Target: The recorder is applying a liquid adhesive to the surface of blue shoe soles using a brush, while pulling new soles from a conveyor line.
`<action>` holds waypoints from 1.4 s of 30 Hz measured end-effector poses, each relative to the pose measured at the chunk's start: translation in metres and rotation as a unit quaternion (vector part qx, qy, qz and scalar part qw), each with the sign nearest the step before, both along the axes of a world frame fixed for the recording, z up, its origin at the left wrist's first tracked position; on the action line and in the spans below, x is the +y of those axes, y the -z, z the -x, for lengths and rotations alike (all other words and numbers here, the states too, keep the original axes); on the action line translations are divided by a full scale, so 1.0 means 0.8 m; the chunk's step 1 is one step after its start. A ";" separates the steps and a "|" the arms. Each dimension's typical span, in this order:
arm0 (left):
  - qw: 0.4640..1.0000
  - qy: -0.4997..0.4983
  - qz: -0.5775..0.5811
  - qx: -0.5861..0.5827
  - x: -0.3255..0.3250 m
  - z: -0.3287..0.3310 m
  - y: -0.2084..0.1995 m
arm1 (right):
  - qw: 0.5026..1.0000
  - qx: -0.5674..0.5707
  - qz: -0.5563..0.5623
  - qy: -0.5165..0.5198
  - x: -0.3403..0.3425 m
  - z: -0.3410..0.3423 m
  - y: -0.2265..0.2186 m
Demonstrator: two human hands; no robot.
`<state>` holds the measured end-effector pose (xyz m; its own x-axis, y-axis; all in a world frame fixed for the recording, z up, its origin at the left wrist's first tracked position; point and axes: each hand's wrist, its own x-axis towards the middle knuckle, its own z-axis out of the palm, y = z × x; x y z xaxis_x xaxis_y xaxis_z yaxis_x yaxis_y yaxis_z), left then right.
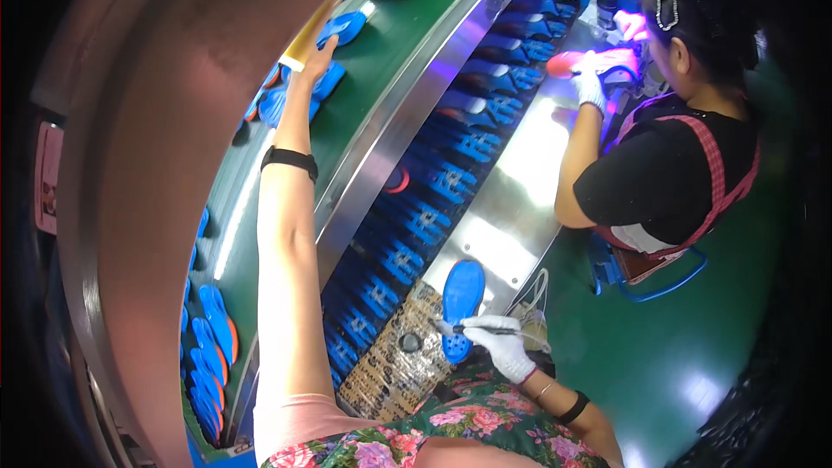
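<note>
My bare left arm reaches far forward over a green conveyor belt (407, 26). At its end my left hand (317, 62) is beside a blue shoe sole (345, 29), one finger stretched toward it; the other fingers are partly hidden. A second blue sole (328, 82) lies just right of the wrist. In a white glove, my right hand (503, 345) is closed round a thin, dark-handled brush (487, 329). The brush crosses a blue sole with small holes (464, 288), which lies upright in view at the near end of the workbench, its bristles beyond the sole's left edge.
Blue and orange soles (217, 329) line the belt's near left. A large curved machine housing (165, 121) borders the left. Between the metal rail (364, 143) and bench (490, 247) runs a dark rack of blue parts (425, 221). A seated co-worker (667, 156) handles a brightly lit shoe.
</note>
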<state>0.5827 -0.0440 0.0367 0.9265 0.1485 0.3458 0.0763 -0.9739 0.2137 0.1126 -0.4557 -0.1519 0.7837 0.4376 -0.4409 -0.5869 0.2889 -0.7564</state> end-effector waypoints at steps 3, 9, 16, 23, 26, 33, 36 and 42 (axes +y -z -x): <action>0.995 -0.046 0.000 0.084 0.000 -0.042 0.007 | 1.000 0.013 -0.009 0.019 0.006 0.001 0.000; 0.969 -0.139 -0.107 0.174 -0.032 -0.071 0.005 | 0.999 0.019 0.002 0.039 -0.002 -0.009 0.009; 0.981 -0.128 -0.118 0.081 -0.076 -0.022 -0.021 | 1.000 0.020 -0.018 0.009 -0.001 -0.034 -0.004; 0.995 0.052 0.057 -0.057 -0.141 -0.064 -0.033 | 0.999 0.017 -0.026 -0.033 0.020 -0.041 -0.021; 0.984 0.062 0.165 -0.010 -0.195 -0.133 0.005 | 0.999 0.030 -0.026 -0.012 0.015 -0.040 0.005; 0.932 0.007 0.360 0.037 -0.176 -0.231 0.018 | 0.997 0.057 -0.027 -0.041 0.034 -0.049 0.009; 0.949 -0.058 0.299 -0.088 -0.180 -0.253 0.028 | 0.998 0.051 -0.038 -0.024 0.035 -0.051 0.014; 0.858 -0.106 0.501 -0.037 -0.207 -0.231 0.001 | 0.999 0.026 -0.020 0.022 0.009 -0.070 -0.005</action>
<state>0.7672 -0.2098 0.0358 0.8234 0.5675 0.0025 0.1793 -0.2643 0.9476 0.1684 -0.4484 -0.1477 0.7794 0.4205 -0.4645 -0.6108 0.3449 -0.7127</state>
